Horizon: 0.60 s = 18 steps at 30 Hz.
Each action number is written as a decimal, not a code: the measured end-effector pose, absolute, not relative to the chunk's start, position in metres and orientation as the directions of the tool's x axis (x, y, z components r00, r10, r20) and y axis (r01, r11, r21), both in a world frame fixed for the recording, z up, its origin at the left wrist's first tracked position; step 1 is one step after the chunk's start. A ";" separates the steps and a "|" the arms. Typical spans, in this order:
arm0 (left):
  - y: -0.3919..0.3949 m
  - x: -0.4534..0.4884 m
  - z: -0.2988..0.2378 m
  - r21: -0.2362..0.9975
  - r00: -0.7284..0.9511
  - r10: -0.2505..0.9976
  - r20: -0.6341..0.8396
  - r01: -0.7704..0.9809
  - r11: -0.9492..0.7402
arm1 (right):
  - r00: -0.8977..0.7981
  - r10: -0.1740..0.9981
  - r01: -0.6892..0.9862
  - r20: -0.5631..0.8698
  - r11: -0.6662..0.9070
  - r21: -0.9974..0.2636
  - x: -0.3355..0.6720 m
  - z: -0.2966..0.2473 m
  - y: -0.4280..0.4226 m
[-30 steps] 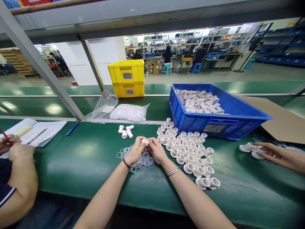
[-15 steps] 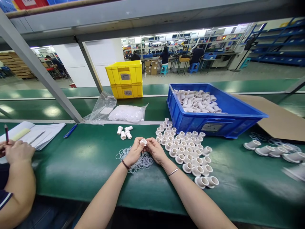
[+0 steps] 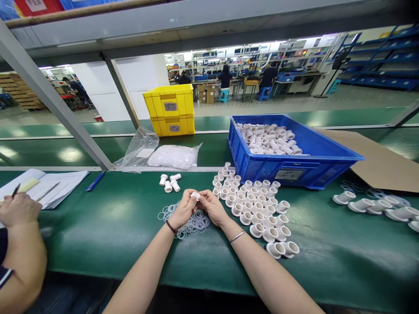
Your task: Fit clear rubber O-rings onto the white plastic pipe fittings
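Note:
Between the fingers of both hands sits a white plastic pipe fitting (image 3: 195, 196), mostly covered by them. My left hand (image 3: 183, 210) is closed round its left side. My right hand (image 3: 211, 206) pinches at its right side; whether a ring is in those fingers I cannot tell. Beneath my hands lies a loose heap of thin translucent rings (image 3: 196, 223). To the right, rows of flanged white fittings (image 3: 257, 218) stand on the green table (image 3: 108, 235). Several more white fittings (image 3: 168, 186) lie in a small group just beyond my left hand.
A blue bin (image 3: 288, 168) full of white fittings stands at the back right, beside a cardboard sheet (image 3: 376, 161). Yellow crates (image 3: 172, 109) and a plastic bag (image 3: 175, 156) are behind. At left, a co-worker's hand (image 3: 19, 209) holds a pen over papers (image 3: 62, 185).
My hands stay together on the fitting, with only slight finger movement. The co-worker's hand and pen have shifted a little. The whole view has moved slightly.

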<state>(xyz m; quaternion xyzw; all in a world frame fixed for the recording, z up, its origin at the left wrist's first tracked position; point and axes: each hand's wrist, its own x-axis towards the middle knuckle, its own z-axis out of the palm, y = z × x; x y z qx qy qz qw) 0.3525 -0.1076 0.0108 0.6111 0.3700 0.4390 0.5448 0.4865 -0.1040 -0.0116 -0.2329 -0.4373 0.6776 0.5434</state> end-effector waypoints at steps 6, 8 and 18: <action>-0.107 0.353 0.010 0.992 0.332 0.935 0.127 -0.031 -0.124 | -0.291 0.940 -0.510 0.179 0.006 -0.860 0.487 -0.011 -0.105; -0.107 0.353 0.009 0.992 0.326 0.937 0.129 -0.033 -0.125 | -0.285 0.941 -0.502 0.182 0.015 -0.865 0.487 -0.011 -0.106; -0.106 0.347 0.009 0.988 0.384 0.918 0.095 -0.148 -0.040 | -0.287 0.948 -0.528 0.138 -0.037 -0.849 0.483 -0.011 -0.106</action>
